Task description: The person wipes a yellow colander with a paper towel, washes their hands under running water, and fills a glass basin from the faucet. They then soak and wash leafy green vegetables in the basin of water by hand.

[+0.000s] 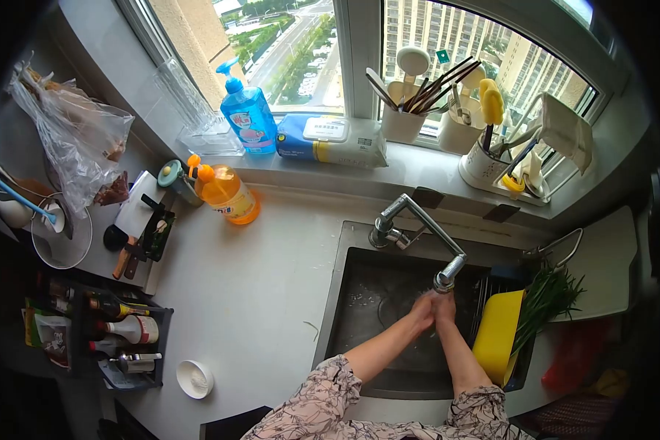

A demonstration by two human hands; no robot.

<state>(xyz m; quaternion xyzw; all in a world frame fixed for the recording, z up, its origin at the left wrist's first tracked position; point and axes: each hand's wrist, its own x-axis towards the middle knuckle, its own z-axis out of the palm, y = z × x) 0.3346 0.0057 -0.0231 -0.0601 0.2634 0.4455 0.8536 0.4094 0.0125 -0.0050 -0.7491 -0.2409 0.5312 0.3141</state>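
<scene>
Both hands are in the sink, pressed against each other under the head of the chrome faucet (423,220). My left hand (422,311) comes in from the lower left and meets my right hand (443,302) at the palms or fingers. The faucet head covers most of the fingers, so their shape and anything between them are hidden. Below them lies the dark sink basin (359,315), with wet spots on its floor. A yellow cutting board or tray (499,334) stands at the sink's right side, near my right forearm, beside a bunch of green chives (546,304).
On the sill stand a blue soap bottle (248,114), a wipes pack (330,141) and utensil holders (403,121). An orange detergent bottle (227,194) and a small white bowl (195,379) are on the counter (257,293). Left are knives (127,258) and a condiment rack (128,337).
</scene>
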